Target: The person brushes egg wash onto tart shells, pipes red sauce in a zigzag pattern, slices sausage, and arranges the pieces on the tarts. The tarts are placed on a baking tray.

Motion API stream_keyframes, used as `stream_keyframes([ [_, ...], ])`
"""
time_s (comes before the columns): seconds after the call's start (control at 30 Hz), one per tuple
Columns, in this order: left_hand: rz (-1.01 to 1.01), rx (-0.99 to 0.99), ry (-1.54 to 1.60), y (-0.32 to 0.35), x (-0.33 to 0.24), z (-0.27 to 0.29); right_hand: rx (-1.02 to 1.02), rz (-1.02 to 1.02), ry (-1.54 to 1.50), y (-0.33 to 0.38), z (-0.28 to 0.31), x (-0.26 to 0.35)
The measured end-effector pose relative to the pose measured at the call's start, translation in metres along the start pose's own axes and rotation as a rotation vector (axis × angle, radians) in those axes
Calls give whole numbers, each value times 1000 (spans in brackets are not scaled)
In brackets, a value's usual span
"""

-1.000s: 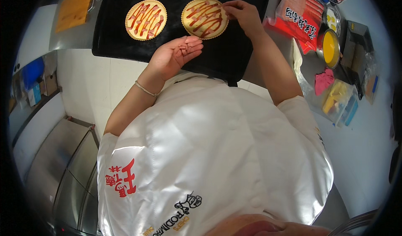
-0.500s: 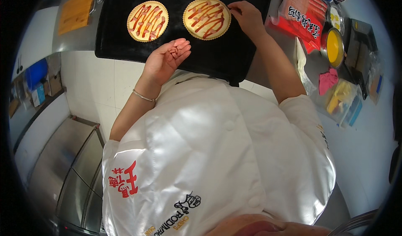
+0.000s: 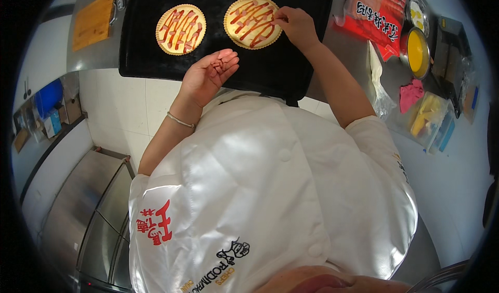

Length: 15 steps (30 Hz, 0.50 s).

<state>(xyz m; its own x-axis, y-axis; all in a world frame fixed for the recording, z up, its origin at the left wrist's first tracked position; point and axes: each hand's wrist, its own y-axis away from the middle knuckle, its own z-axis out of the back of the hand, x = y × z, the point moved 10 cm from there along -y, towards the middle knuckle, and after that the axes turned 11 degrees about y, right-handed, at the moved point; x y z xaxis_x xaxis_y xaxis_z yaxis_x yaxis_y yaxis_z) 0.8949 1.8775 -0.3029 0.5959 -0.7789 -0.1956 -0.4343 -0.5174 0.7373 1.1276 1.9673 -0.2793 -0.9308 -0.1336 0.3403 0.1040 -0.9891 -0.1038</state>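
Two round tart shells lie side by side on a black baking tray, each topped with reddish-brown strips. The right tart sits just under the right hand, whose fingers are pinched together at the tart's upper right edge, apparently on one of the strips, though the strip itself is too small to make out clearly. The left tart lies apart from both hands, nearer the tray's left end.

The left hand hovers palm up over the tray's near edge, fingers loosely curled into a cup, with a few more reddish strips resting on the fingertips. A thin bracelet circles that wrist.

The tray rests on a steel worktop. To its right lies a red packet of sausages, and beyond it a small metal bowl of yellow liquid. A pink cloth and a clear bag with yellow pieces lie nearer the person. Left of the tray is a wooden board.
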Motion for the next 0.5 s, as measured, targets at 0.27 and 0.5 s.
stream_keyframes([
  [0.27,65,181,-11,7,10,-37,-300,79,-99,7,58,46],
  [0.5,160,303,-52,2,20,-39,138,269,-362,40,32,148],
])
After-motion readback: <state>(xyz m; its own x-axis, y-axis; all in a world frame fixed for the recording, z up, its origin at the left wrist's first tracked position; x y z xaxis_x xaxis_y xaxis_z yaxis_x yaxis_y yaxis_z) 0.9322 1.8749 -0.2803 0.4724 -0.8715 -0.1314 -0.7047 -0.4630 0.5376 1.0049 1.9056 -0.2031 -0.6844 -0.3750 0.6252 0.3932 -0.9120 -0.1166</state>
